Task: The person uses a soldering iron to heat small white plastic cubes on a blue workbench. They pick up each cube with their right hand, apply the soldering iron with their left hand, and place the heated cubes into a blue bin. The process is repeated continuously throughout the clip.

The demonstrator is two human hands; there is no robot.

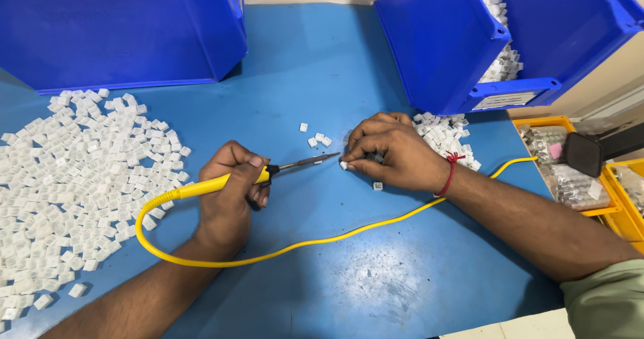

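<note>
Fingers (365, 158) of the right hand (392, 159) are curled tight and pinched on a small white part (344, 166) at their tips, pressed low to the blue desk (322, 77); fingers of the left hand (231, 188) are wrapped closed round the yellow soldering iron (221, 183), thumb on top; the iron's long axis runs left to right, rising slightly, and its dark tip (320, 157) points straight at the pinched part, ending just short of the right fingertips; the left hand is the one that carries the tool, the right hand is the one at the part.

Going by size: two blue bins stand beyond the fingers, the left bin (121, 30) well apart from the left hand, the right bin (456, 44) near and just behind the right hand, white pieces showing in it; a broad spread of white parts (74, 178) lies left of the left hand, touching nothing held; a smaller heap (446, 134) sits just behind the right knuckles; the yellow cord (322, 240) loops from the iron's handle below both hands and passes under the right forearm toward a yellow tray (570, 178) at the far right; a few loose parts (318, 139) lie just above the iron's tip; one stray part (378, 186) lies just below the right fingers.

Bare desk lies open between the two hands and nearer the person; the far side is hemmed by the bins.
</note>
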